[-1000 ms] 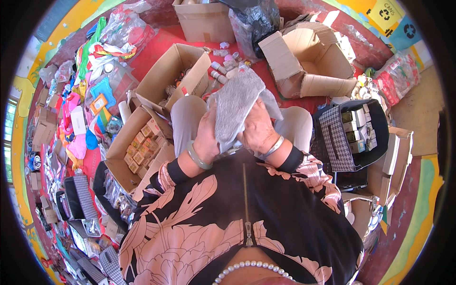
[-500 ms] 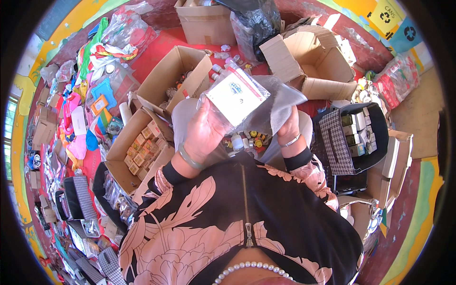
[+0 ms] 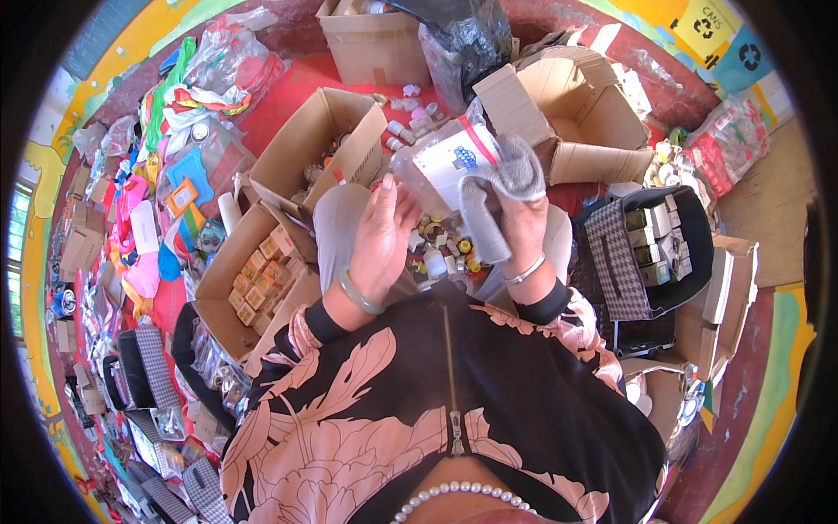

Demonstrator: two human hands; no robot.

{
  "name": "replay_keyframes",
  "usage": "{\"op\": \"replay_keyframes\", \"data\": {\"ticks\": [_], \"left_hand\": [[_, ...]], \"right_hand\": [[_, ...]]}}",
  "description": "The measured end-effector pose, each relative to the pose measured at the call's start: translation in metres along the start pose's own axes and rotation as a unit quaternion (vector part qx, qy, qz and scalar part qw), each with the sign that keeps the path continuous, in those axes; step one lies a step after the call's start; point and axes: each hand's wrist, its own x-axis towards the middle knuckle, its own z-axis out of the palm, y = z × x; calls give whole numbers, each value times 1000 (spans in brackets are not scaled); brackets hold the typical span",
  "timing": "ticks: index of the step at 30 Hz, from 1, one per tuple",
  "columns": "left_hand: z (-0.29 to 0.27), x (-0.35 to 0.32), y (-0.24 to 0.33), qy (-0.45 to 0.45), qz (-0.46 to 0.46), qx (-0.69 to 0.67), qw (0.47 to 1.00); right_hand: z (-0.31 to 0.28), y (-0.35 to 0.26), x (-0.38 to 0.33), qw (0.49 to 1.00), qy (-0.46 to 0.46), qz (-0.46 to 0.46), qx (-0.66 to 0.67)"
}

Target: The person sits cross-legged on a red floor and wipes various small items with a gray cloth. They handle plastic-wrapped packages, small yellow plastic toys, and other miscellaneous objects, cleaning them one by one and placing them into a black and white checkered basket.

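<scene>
grey cloth [image 3: 497, 196] gripped in right hand [image 3: 524, 231] and pressed against clear plastic container [image 3: 441, 162] with white label, which left hand [image 3: 384, 236] clasps from its left side, above lap with small bottles [image 3: 441, 253].

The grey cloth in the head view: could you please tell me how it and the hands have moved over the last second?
The grey cloth, which lay spread over both hands, has shifted right and now hangs bunched in the right hand. This uncovered a clear plastic container with a white label, steadied by the left hand. The cardboard boxes and the small bottles in the lap stayed put.
</scene>
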Motion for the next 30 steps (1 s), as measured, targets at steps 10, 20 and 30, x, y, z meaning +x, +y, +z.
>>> {"op": "replay_keyframes", "data": {"ticks": [10,20,30], "left_hand": [[32,-10,37,-122,-77,-178,973],[15,-7,33,-155,-108,-259,947],[12,-25,4,-164,-107,-36,980]], "right_hand": [[32,-13,-30,931,-345,34,-114],[-20,-44,-11,981,-147,81,-96],[41,-8,-15,781,-304,-288,-463]]}}
